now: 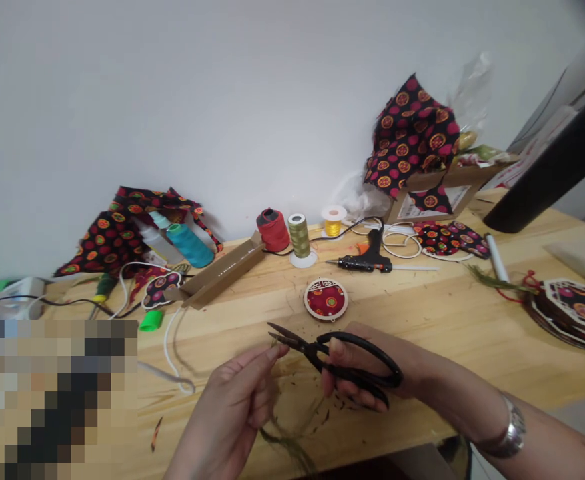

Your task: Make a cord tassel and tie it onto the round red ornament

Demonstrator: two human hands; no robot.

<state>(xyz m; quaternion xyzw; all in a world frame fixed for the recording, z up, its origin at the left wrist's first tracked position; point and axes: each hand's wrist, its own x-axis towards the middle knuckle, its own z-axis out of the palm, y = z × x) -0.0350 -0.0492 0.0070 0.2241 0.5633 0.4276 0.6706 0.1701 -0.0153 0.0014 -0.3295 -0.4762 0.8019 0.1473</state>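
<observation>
My right hand [347, 373] is wrapped round the handles of black scissors [312, 350], whose slightly parted blades point left. The blade tips are right at the fingertips of my left hand [245, 387], which is closed in a pinch on green thread [289, 443]. The thread hangs down below the hand and blurs near the table edge. Just beyond the scissors lies a round ornament [326, 300] with a pale wooden frame and red patterned fabric.
A black glue gun [367, 257] lies behind the ornament, near red [273, 230], green [299, 237] and yellow thread spools [333, 223]. A long cardboard box [227, 273] is at the left. Stacked framed ornaments [572, 310] stand at the right. Patterned fabric [407, 140] drapes over a box.
</observation>
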